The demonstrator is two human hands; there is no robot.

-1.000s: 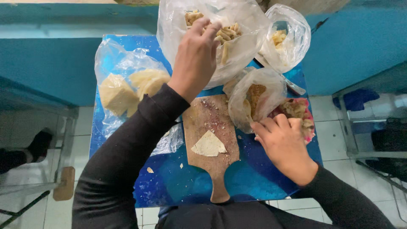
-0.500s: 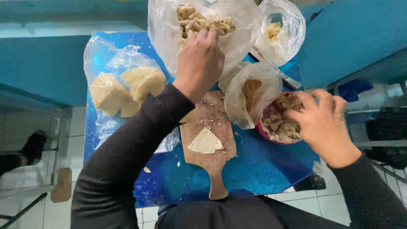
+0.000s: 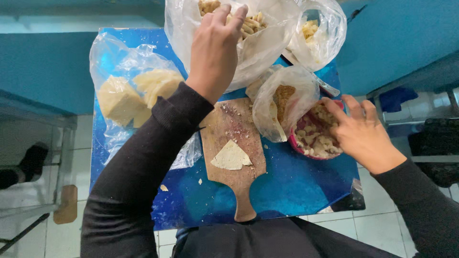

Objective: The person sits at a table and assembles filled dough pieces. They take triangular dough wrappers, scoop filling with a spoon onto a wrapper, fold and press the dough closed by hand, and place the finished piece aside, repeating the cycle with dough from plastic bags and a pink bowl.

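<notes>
Reaching left hand (image 3: 215, 50), seemingly empty

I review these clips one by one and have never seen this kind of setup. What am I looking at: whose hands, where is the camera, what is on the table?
There is no machine: a person wears a camera on the head, looking down at their own hands. The left hand reaches into a large clear bag of pale pieces. The right hand rests on a pink bowl of similar pieces. On the blue table lie a wooden board with a folded dough piece, a bag of pale blocks and two smaller bags. Whether either hand grips anything is unclear.
</notes>
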